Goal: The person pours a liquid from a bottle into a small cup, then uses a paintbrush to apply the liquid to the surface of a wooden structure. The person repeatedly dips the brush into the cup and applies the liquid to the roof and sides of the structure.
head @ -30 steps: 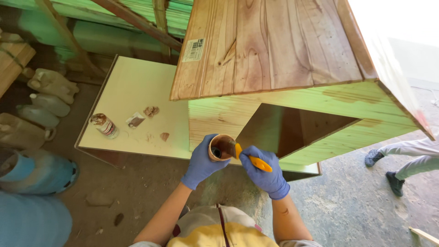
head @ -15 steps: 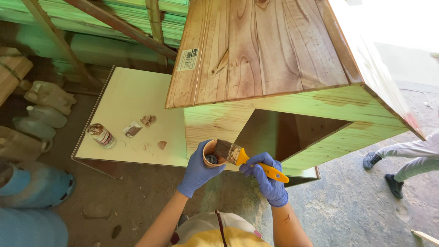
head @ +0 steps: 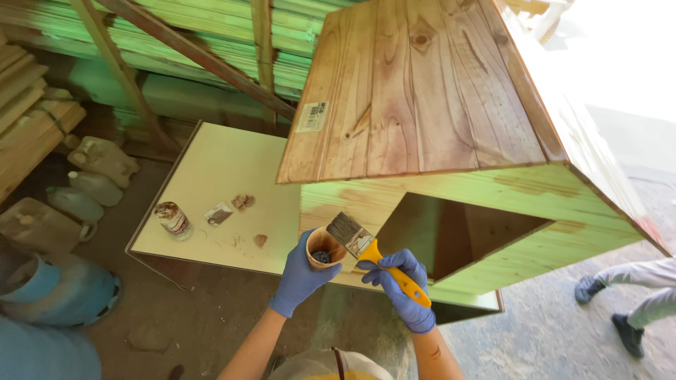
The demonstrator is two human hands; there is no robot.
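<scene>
Paintbrush (head: 366, 248), yellow handle clasped in right hand (head: 403, 292), long axis slanting far-left, bristles just above small cup (head: 324, 247) gripped by left hand (head: 299, 276).

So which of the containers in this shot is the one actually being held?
The small brown cup, gripped by the gloved left hand beside the brush. The stained jar stands untouched on the pale board, and the plastic jugs lie on the floor.
</scene>
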